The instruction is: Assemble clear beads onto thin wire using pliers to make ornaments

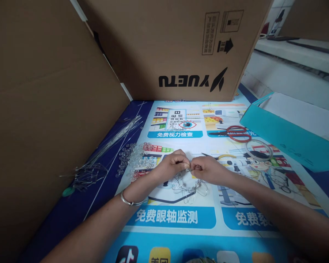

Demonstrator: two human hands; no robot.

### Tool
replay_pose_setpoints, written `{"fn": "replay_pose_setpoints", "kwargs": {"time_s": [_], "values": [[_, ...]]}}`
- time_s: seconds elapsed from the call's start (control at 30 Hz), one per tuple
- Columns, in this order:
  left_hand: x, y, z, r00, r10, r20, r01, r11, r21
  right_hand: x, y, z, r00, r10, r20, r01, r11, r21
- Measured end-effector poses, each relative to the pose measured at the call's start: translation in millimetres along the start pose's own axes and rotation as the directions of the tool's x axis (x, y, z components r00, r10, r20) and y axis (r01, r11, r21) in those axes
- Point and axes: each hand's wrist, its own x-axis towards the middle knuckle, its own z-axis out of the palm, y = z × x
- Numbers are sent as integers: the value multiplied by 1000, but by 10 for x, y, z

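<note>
My left hand (pixel 174 165) and my right hand (pixel 207 169) meet at the middle of the printed sheet. Both have their fingers pinched on the top of a beaded wire ring (pixel 190 188), which has clear beads and thin wire loops round its lower side. The fingertips almost touch, and they hide the exact spot that they grip. Left of my left hand lies a spread of loose clear beads (pixel 137 157). Just behind my right hand is a pair of pliers (pixel 224 156) with yellow handles, partly covered by that hand.
Red-handled scissors (pixel 237 133) and a roll of clear line (pixel 259 150) lie at the right, near a teal box (pixel 287 135). Wire pieces (pixel 282 182) rest in front of them. A bundle of thin wires (pixel 115 137) lies far left. Cardboard (pixel 181 44) stands behind.
</note>
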Motion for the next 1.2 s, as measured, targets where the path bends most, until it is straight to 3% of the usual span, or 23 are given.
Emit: {"fn": "replay_pose_setpoints", "kwargs": {"time_s": [0.23,0.57,0.83,1.2], "values": [[-1,-6,25,997,5,-81,3,995,95,-12,-7,-35,999,-13,36,11,999,46],[16,-18,34,992,-29,-123,51,982,182,-17,3,-8,996,-86,-39,82,991,-102],[13,40,-122,999,-11,48,5,992,129,-41,-27,29,997,-42,-65,39,998,-55],[-21,176,-153,991,-39,125,8,970,244,-49,-64,30,998,-26,-51,19,993,-120]]}}
